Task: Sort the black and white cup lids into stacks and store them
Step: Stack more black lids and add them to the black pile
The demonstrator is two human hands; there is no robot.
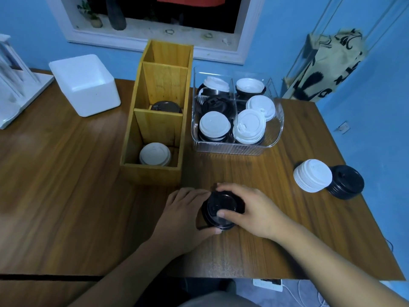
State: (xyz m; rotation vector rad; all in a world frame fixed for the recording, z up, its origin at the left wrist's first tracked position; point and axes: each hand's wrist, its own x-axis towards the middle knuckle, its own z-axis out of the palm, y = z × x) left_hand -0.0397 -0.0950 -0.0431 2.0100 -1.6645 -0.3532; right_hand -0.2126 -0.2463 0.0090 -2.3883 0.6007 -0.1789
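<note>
A short stack of black lids (221,209) stands on the wooden table (66,185) near the front. My left hand (183,213) cups its left side and my right hand (250,209) grips it from the right, thumb on the top lid. A clear divided bin (274,129) holds mixed white and black lids. The wooden divider box (150,173) has white lids (155,154) in its near compartment and black lids (166,106) in the middle one. On the right sit a white lid stack (312,175) and a black lid stack (347,181).
A white foam box (85,85) stands at the back left, beside a white rack (13,85). A printed cloth bag (325,65) hangs on the blue wall at the right. The table's right edge runs close to the two lid stacks.
</note>
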